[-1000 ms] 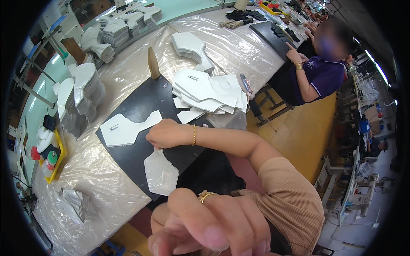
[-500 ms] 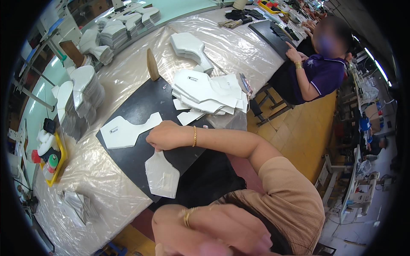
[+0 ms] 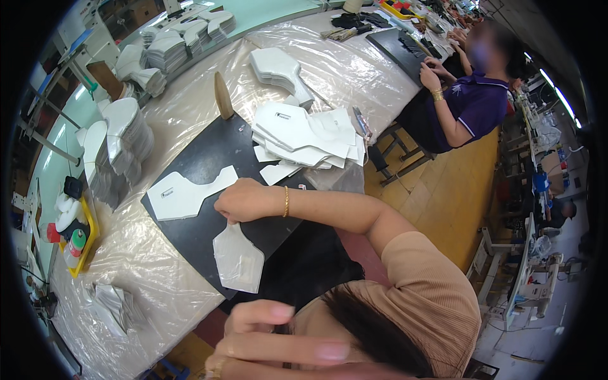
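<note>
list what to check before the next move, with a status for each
1. Right hand on the narrow end of the glossy white piece: ok
2. Left hand down at the black board: not ok, raised close to the camera
3. Printed white piece on the board: ok
4. Wide parts of those two pieces apart: ok
5. Pile of white pieces squared up: not ok, fanned unevenly
6. Underside of glossy piece: cannot tell, hidden

Glossy white piece (image 3: 239, 261), narrow end in hand (image 3: 240, 200), over black board (image 3: 190, 239)
</note>
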{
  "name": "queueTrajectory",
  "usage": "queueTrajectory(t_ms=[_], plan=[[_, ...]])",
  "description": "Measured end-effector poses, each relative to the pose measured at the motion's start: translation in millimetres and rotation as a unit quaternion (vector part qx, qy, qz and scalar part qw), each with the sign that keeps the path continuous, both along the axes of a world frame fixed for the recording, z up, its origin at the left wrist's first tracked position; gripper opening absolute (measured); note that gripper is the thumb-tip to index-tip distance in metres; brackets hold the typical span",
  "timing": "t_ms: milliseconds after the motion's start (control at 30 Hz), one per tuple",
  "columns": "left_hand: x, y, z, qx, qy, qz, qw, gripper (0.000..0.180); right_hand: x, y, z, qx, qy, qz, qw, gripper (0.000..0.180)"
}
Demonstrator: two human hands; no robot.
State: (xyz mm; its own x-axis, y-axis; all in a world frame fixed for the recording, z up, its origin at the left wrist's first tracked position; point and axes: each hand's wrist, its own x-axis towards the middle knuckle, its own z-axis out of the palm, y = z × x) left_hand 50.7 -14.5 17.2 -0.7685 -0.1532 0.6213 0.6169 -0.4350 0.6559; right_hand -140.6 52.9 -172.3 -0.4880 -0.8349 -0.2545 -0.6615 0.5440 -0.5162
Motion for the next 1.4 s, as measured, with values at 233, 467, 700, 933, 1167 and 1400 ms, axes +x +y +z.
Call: queueTrajectory(t_ms=[233,467,700,933,1167,1400], plan=[[-30,-20,-77,0.221,0.076,0.194,0.953,0.061,0,4,6,-0.001,0.032,0.021,0.999,0.015],[-10,-6,-199,-0.604,-0.265,0.266,0.703,0.089,-5,2,10,0.022,0.014,0.008,1.000,0.017],[5,1,-212,-0.678,-0.301,0.271,0.613,0.085,-5,3,12,0.006,-0.012,0.021,1.000,0.018],[-13,-18,-218,-0.704,-0.259,0.305,0.587,0.068,-8,2,11,-0.021,-0.007,0.023,1.000,0.019],[-11,-19,-219,-0.701,-0.266,0.305,0.587,0.070,-17,18,16,-0.107,-0.062,-0.007,0.992,0.020],[-13,-18,-220,-0.703,-0.274,0.306,0.580,0.070,-20,34,21,-0.112,-0.123,-0.140,0.976,0.023]])
